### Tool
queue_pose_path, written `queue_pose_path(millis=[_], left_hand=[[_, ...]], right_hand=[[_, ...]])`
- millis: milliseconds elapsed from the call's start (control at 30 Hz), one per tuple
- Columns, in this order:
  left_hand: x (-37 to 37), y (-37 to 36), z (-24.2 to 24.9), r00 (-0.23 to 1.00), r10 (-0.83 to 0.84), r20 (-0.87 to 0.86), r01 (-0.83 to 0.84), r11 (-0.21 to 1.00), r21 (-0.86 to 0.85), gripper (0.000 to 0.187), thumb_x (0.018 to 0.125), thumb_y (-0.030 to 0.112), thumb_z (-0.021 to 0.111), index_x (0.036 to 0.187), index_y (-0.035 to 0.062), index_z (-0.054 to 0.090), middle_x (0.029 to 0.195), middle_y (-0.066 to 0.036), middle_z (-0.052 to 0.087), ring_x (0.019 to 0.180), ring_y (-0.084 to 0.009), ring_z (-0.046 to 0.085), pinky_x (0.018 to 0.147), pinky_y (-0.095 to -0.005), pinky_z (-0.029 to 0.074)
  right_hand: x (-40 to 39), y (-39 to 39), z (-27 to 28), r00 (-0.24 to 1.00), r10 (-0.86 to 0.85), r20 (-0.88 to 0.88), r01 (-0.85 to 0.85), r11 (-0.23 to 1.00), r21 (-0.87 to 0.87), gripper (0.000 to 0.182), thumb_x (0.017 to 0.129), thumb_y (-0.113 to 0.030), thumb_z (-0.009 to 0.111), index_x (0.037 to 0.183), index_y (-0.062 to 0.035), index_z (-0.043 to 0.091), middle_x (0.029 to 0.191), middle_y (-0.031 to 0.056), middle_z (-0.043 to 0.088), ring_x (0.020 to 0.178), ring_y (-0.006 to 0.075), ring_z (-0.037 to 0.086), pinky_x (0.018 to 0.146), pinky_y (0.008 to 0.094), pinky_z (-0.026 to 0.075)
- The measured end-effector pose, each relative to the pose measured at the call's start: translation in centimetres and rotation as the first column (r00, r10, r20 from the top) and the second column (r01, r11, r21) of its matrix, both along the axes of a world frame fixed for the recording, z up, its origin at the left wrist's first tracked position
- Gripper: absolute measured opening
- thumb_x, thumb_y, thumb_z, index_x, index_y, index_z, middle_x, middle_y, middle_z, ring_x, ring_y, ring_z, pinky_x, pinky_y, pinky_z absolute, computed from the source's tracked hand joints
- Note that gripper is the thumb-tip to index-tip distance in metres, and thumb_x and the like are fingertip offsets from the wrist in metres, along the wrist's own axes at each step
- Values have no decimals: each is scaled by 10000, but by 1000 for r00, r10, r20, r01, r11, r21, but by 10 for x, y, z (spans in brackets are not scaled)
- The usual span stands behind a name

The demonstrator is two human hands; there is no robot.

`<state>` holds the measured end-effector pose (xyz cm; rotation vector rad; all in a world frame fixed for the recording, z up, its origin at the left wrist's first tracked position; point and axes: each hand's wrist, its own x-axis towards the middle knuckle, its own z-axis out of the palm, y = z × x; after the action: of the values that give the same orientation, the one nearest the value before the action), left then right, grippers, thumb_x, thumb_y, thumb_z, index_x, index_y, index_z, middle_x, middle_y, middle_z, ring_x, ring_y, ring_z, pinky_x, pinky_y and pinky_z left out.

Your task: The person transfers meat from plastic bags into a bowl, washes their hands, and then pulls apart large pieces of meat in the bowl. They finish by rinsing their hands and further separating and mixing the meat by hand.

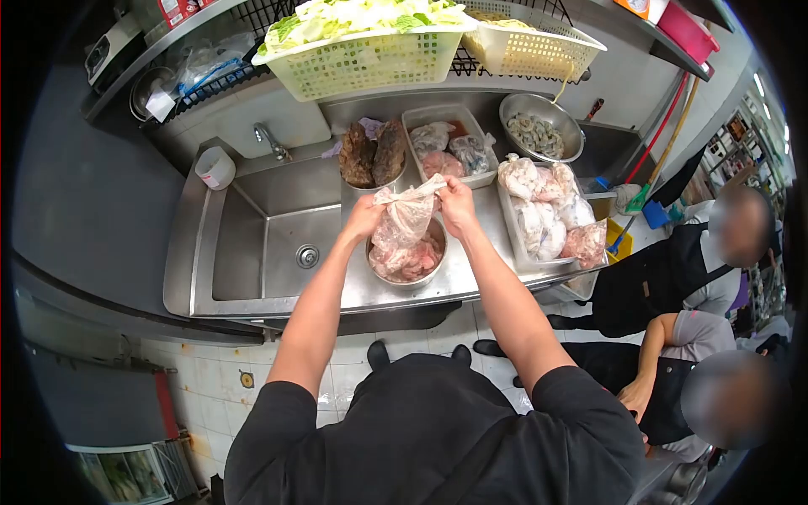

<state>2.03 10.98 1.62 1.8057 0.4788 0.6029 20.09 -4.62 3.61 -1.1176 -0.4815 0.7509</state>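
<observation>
My left hand and my right hand are both closed on the gathered top of a clear plastic bag, one hand at each side. The bag hangs over a round metal bowl on the steel counter. Pale pink raw meat shows at the bag's lower part, within the bowl's rim. Just behind my hands stand a metal pot with two dark brown, rough-skinned pieces and a white tub holding several bagged foods.
To the right, a white tub is heaped with bags of pale meat, and a metal bowl holds shrimp. A sink lies left. Overhead sit a basket of cut cabbage and another basket. Two people stand close at right.
</observation>
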Motion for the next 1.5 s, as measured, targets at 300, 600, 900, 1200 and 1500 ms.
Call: queue_pose_path(millis=[300, 600, 900, 1200, 1500], left_hand=[[10, 38, 107, 978, -125, -167, 149, 979, 141, 281, 969, 252, 605, 937, 22, 763, 788, 6, 695, 778, -109, 599, 720, -349, 505], [28, 11, 162, 960, -124, -251, 65, 971, -231, 202, 908, 158, 716, 1038, 8, 755, 941, -46, 754, 801, -137, 674, 741, -343, 542], [28, -90, 116, 889, -459, 6, 458, 888, -46, 592, 973, 220, 727, 1494, 18, 533, 1462, -160, 603, 1367, -268, 568, 1138, -385, 446], [-16, -82, 22, 769, -22, -639, 572, 470, 672, 795, 865, 539, 708, 1495, 82, 548, 1612, -194, 442, 1528, -374, 352, 1233, -546, 250], [10, -101, 5, 649, 81, -756, 638, 484, 599, 933, 869, 605, 615, 1649, 190, 316, 1694, -116, 320, 1582, -334, 226, 1269, -542, 155]], right_hand=[[15, -23, 8, 729, 557, 399, -459, 829, -318, 138, 1005, -149, 677, 999, -32, 749, 841, 22, 735, 716, 69, 628, 583, 258, 487], [-17, -29, 20, 569, 609, 552, -358, 788, -501, 374, 1017, -286, 668, 1293, -35, 654, 1131, 106, 741, 976, 199, 684, 927, 357, 538], [-14, -84, 8, 953, 225, -205, -68, 814, 576, 476, 917, -227, 791, 1328, -110, 580, 1337, 91, 656, 1149, 257, 695, 985, 465, 600], [169, -252, 66, 702, -701, -127, 615, 506, 606, 383, 936, 13, 491, 1282, -93, 616, 1232, 96, 676, 1086, 212, 683, 953, 389, 575], [348, -401, -63, 414, -729, 546, 902, 246, -356, 998, 735, -200, 778, 1615, -67, 326, 1548, 282, 373, 1455, 444, 377, 1242, 457, 309]])
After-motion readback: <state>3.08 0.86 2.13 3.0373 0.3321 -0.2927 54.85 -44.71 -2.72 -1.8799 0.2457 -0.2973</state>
